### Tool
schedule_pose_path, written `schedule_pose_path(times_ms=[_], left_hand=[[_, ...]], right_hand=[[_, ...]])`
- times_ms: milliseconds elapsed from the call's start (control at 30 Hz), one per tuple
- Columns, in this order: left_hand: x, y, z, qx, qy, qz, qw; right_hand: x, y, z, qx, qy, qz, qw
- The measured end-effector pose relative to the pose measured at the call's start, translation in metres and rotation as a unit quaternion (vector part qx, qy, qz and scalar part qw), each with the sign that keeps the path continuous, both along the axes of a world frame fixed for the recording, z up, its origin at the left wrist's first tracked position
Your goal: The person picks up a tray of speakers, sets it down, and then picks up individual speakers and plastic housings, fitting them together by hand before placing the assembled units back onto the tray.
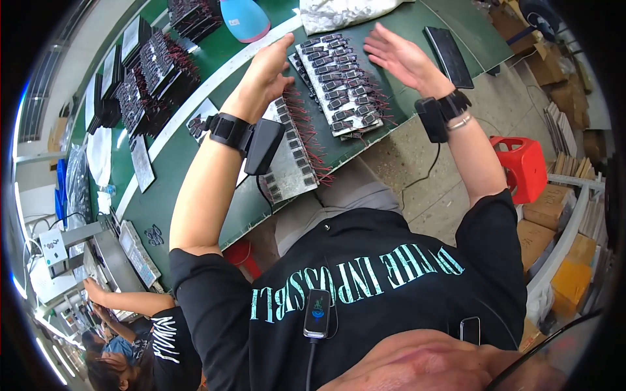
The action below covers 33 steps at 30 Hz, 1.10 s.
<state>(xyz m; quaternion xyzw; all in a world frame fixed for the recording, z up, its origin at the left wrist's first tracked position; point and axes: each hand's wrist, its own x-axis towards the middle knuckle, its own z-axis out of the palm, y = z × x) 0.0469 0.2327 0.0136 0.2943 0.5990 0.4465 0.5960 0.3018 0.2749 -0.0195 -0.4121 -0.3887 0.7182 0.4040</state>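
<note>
Green table (153,205) below | my left hand (268,68) and right hand (401,60) spread, gripping nothing | board of black parts (339,85) between them | red stool (531,171) off my right

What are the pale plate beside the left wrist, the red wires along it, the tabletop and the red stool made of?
Pale plate: probably metal, dull and streaky grey; coated board possible.
Red wires: likely plastic-insulated, thin and loosely splayed; cores not visible.
Tabletop: green, smooth sheet, perhaps rubber or laminate.
Red stool: probably moulded plastic, given rounded edges and uniform colour.
</note>
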Motion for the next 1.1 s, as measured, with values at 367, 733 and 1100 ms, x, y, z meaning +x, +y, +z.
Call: schedule_pose_path(times_ms=[367,733,1100], left_hand=[[0.015,-0.007,-0.01,0.036,-0.121,-0.006,0.992],[0.037,-0.019,-0.006,0.072,-0.147,0.053,0.985],[0.048,-0.011,-0.03,0.16,-0.228,0.052,0.959]], right_hand=[[-0.037,0.0,0.011,-0.013,0.021,0.165,0.986],[-0.017,0.071,-0.101,-0.179,0.614,0.363,0.678],[-0.068,-0.006,-0.007,0.127,-0.037,0.118,0.984]])
